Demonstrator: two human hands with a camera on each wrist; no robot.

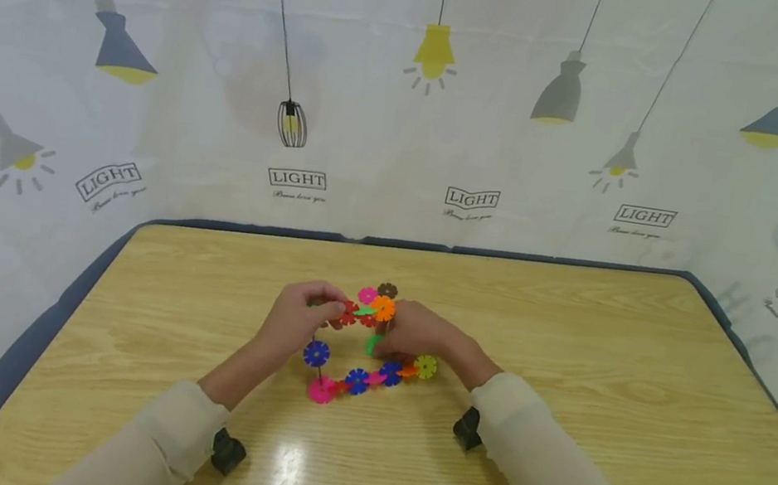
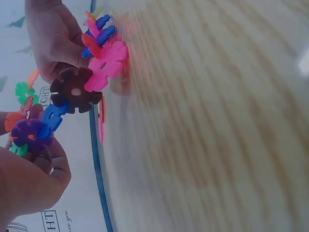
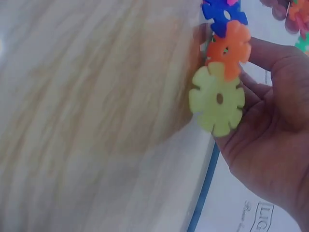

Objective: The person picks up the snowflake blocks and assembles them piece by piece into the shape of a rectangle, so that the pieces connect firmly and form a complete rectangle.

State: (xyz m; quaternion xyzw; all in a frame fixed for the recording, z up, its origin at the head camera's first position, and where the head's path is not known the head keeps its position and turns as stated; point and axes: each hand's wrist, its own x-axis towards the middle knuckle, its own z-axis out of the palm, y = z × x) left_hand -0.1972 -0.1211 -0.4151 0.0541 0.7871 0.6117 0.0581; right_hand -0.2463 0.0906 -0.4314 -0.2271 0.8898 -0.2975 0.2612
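Plastic discs (image 1: 357, 381) form a frame (image 1: 316, 353), the left hand (image 1: 291, 316) pinching a far red disc (image 1: 349, 312) while the right hand (image 1: 417, 330) grips the right side, probably for steadiness.

This looks like a screened-off booth, its wood-grain table (image 1: 608, 342) backed and flanked by white lamp-printed sheeting (image 1: 369, 122).

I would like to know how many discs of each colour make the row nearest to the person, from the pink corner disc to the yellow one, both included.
Pink discs: 2
Blue discs: 2
Red disc: 1
Orange disc: 1
Yellow disc: 1
Total: 7
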